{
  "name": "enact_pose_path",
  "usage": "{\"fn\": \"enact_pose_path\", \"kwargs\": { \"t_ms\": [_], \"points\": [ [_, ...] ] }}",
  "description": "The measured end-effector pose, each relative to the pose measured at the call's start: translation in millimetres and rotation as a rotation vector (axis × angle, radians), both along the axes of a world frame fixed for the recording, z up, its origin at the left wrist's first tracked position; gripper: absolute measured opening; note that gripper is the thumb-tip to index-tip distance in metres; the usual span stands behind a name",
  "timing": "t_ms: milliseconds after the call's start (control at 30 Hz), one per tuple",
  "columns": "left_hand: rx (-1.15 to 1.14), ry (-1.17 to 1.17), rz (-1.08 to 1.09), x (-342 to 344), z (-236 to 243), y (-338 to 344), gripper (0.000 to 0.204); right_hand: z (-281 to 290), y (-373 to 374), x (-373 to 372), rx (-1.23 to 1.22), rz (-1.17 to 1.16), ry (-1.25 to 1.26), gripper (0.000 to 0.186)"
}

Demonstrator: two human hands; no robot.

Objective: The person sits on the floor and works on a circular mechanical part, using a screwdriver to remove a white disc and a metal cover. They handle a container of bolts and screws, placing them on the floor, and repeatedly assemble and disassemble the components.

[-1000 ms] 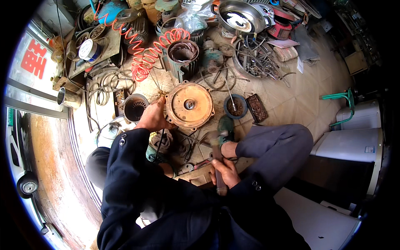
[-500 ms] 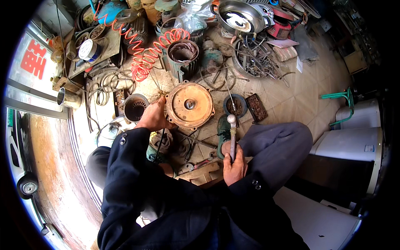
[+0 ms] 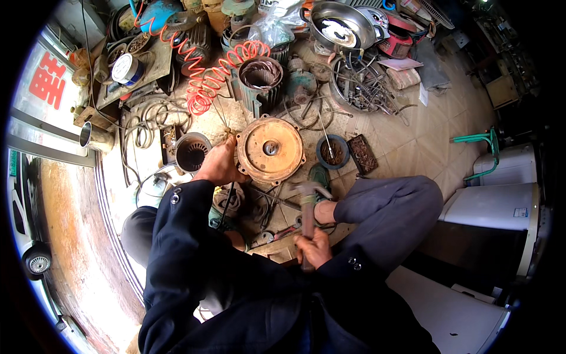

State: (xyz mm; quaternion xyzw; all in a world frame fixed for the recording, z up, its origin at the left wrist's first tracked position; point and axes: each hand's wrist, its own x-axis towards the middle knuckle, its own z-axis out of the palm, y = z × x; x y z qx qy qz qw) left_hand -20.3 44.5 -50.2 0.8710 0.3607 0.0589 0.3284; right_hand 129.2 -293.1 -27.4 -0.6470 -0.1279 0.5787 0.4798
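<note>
My left hand (image 3: 219,162) grips the left rim of a round, rust-brown motor end cover (image 3: 254,150), which has lugs around its edge and a hole with a metal piece at its centre. The cover's flat face is turned up toward me. Wrapped around the wooden handle of a claw hammer (image 3: 308,215), my right hand (image 3: 316,248) is closed in front of my right knee. The hammer's head is smeared by motion and sits below and to the right of the cover, apart from it.
Beside my left hand stands a cylindrical motor stator (image 3: 192,152). A green motor housing (image 3: 260,85) is behind the cover, near a coiled red air hose (image 3: 203,94). To the right are a round dish (image 3: 333,162), a dark parts tray (image 3: 362,153) and a basin of tools (image 3: 365,82).
The hammer has swung left and turned, so its claw now shows beside the head. My right hand has moved left and slightly down; the left hand and cover have barely shifted.
</note>
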Motion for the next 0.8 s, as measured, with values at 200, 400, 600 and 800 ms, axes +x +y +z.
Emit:
{"fn": "enact_pose_path", "kwargs": {
  "t_ms": [200,400,600,800],
  "points": [
    [0.008,-0.002,-0.014,1.5,5.0,-2.2,0.080,-1.1,0.0,-6.2,-0.026,-0.173,0.088,0.011],
    [0.033,-0.017,-0.020,5.6,5.0,-1.6,0.078,16.8,9.9,-4.0,-0.075,0.064,0.008,0.007],
    [-0.025,0.060,-0.016,7.8,14.5,-0.2,0.082,9.4,4.8,4.6,-0.103,-0.223,0.094,0.008],
    [-0.015,-0.008,-0.025,4.8,7.1,1.7,0.082,-11.4,2.3,14.0,-0.185,-0.229,0.048,0.009]
  ]
}}
